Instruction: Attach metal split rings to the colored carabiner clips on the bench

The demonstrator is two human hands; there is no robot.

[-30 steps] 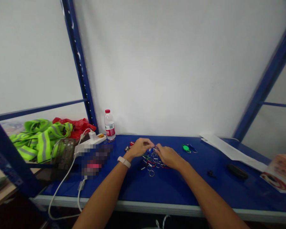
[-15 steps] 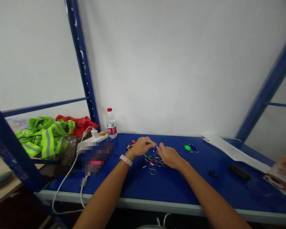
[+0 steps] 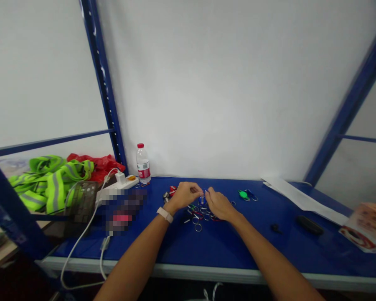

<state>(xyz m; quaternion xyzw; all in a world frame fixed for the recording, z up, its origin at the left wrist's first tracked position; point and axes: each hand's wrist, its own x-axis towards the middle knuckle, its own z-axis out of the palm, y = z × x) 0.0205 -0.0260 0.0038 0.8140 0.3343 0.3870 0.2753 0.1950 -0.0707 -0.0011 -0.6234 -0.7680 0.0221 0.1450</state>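
My left hand (image 3: 186, 195), with a pale band at the wrist, pinches near the top of a small blue key reel (image 3: 202, 200). Facing it, my right hand (image 3: 218, 204) has its fingertips closed at the reel's other side; the tiny part between them is too small to make out. Beneath both hands lies a pile of key rings (image 3: 198, 227) and small coloured clips, partly covered by my fingers. Several red and black key reels (image 3: 172, 190) rest just beyond my left hand. A green key reel (image 3: 243, 194) lies right of my right hand beside a blue one (image 3: 252, 194).
A water bottle (image 3: 143, 164) stands at the back left, next to a white power strip (image 3: 115, 189) with cables. Green reflective straps (image 3: 58, 184) are heaped at far left. On the right lie white papers (image 3: 303, 202), a black case (image 3: 309, 225), a small black object (image 3: 275, 228) and a box (image 3: 366, 228).
My fingertips have come slightly apart, and the blue key reel now shows between them. The whole view has shifted a little.
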